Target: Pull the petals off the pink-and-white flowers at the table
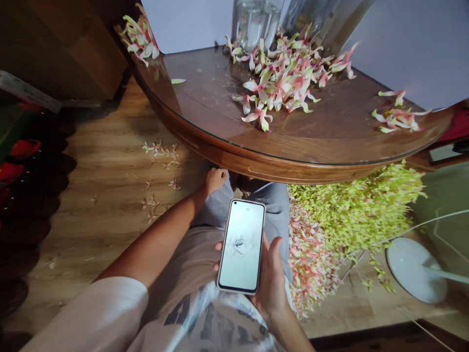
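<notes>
Wooden floorboards (95,195) run under a round tabletop (330,142) with a glass sheet over it, and the person sits close against its rim. The phone (242,247) is above the lap, screen lit and facing up, held in the right hand (273,281): the grip is clamped along its right edge, thumb on that side, fingertips showing at the left edge. The left hand (215,179) rests on the knee just under the tabletop rim, its grip curled together; nothing shows in it.

The likeliest mishap, as I judge it, is the phone slipping, since one hand alone carries it by the edges, with hard floor to either side of the lap. Lifting the left hand carelessly could knock it on the rim right above it.

A heap of pink and cream flowers (284,80) lies on the tabletop before a glass vase (256,22), with smaller bunches at the left edge (141,36) and the right (397,117); these sit near the rim and a nudge could tip them off. Loose blossoms (161,151) dot the floor. Right of the legs a green heap (359,205) and a pink heap (308,264) crowd the floor, hemming in the feet, beside a white fan base (415,269)
</notes>
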The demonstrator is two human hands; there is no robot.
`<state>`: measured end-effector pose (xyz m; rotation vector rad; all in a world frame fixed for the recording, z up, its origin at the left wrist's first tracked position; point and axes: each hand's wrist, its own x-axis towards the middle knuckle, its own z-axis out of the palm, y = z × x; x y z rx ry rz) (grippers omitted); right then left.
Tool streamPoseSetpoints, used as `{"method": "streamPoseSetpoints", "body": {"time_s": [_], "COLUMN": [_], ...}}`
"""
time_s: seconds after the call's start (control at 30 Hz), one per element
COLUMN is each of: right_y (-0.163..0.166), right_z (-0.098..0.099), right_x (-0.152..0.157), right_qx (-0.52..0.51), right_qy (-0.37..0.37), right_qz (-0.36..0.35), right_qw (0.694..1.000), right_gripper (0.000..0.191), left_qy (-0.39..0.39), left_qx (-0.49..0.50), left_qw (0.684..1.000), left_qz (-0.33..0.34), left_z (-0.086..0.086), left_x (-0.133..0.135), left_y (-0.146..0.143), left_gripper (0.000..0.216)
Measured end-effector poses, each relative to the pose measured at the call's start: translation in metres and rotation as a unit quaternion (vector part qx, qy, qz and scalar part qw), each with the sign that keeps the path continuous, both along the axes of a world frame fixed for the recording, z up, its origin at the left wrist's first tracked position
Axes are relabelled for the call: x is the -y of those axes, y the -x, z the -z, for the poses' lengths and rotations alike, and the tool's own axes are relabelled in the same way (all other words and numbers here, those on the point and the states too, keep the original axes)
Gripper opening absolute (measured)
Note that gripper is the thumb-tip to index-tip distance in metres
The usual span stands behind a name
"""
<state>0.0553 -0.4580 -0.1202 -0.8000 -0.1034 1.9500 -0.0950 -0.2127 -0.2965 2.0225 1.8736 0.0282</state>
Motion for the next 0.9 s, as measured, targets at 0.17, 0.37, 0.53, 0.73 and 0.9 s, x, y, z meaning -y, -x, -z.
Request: {"method": "streamPoseSetpoints", "body": {"time_s": [0.17, 0.37, 0.53, 0.73, 0.9], "right_y": [0.0010, 0.0014, -0.0018, -0.0013, 0.0023], "right_z": [0.0051, 0.0031, -0.0032, 0.0003, 0.0048], "right_x": [0.0011, 0.0013, -0.0026, -0.0022, -0.0030], "right_qx": [-0.026, 0.016, 0.071, 0.057, 0.049], "right_qy": [-0.009, 0.014, 0.011, 0.024, 0.005], "right_qz": [0.002, 0.027, 0.034, 0.012, 0.022], "right_qw": [1.000, 0.999, 0.997, 0.998, 0.999], "right_gripper": [0.076, 0.071, 0.067, 0.075, 0.074], "left_qy": [0.003, 0.005, 0.000, -0.004, -0.003], "left_qx": [-0.006, -0.006, -0.004, 0.000, 0.004], "left_qw": [1.000, 1.000, 1.000, 1.000, 1.000], "left_qz": [-0.003, 0.007, 0.010, 0.010, 0.013], "left_z": [-0.0022, -0.0033, -0.0027, -0.0007, -0.0008], "left_x": [0.0009, 0.0007, 0.0005, 0.0012, 0.0005], "left_y": [-0.0007, -0.0006, -0.0006, 0.0000, -0.0004], "left_gripper": [0.034, 0.030, 0.032, 0.034, 0.034]}}
